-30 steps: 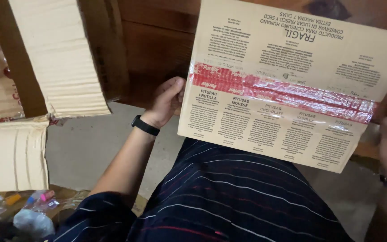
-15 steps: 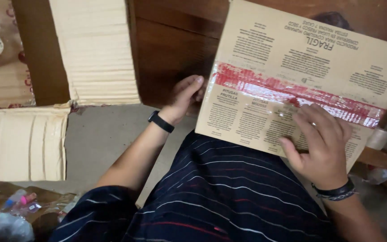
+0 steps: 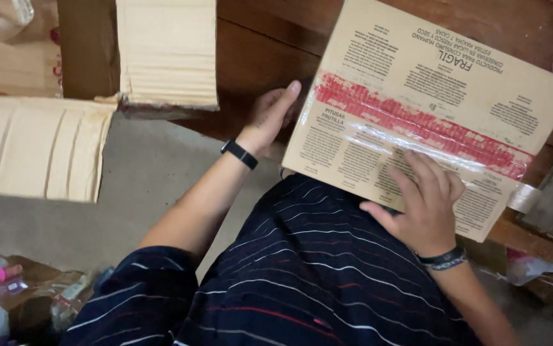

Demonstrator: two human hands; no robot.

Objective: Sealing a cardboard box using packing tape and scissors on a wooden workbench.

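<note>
The flat brown cardboard carton (image 3: pixel 417 109), printed with black text blocks and crossed by a red band under a strip of clear glossy tape (image 3: pixel 430 138), is held tilted against the person's lap, its lower edge resting on the dark navy striped garment (image 3: pixel 302 282) and its upper edge leaning toward the dark wooden boards (image 3: pixel 257 45) behind it. The right hand (image 3: pixel 425 208) is laid flat on the carton's lower right part, fingers spread and pressing on the tape, clamped on nothing. The left hand (image 3: pixel 273 112) is set against the carton's left edge, fingers loosely extended along it; whether the fingertips curl behind the edge cannot be told. A black band (image 3: pixel 238 154) is worn on the left wrist and a dark beaded one (image 3: pixel 444 257) on the right.

The step in hand is judged to be the smoothing of the tape along the seam. It would be done well if the carton were kept steady by the left hand at its edge while pressure is drawn along the strip toward the loose tape end (image 3: pixel 525 197) hanging past the right edge, so that no wrinkle is trapped.

Further out, pale corrugated cardboard flaps (image 3: pixel 39 147) lie at the left over a grey floor (image 3: pixel 142 192), a second ribbed sheet (image 3: pixel 167 51) stands above them, and plastic clutter (image 3: pixel 1 288) is gathered at the lower left corner
</note>
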